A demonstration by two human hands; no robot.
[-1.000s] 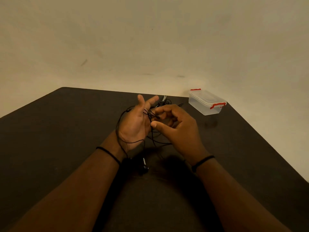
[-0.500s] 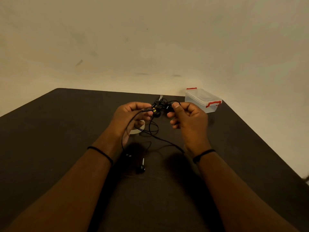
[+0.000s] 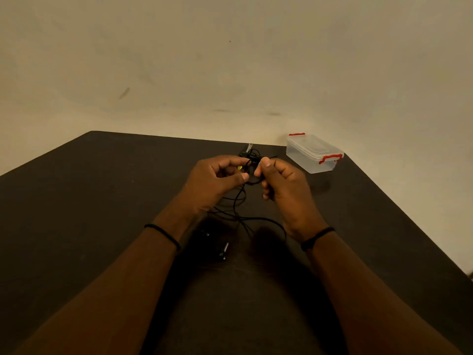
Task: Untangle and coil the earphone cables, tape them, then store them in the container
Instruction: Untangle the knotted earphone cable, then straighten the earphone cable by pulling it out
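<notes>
Near the front of the dark tabletop, cable loops and an earbud lie below the wrists. Above them, left hand and right hand pinch the tangled earphone cables with curled fingers. At two o'clock, well apart, stands the closed container.

Both forearms extended forward and converging, left hand and right hand raised close together, fingers curled in pinches, dark band on each wrist

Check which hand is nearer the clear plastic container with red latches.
Right. The right hand sits just beside the clear plastic container with red latches, nearer the camera; the left hand is farther off, beyond the black earphone cable.
</notes>
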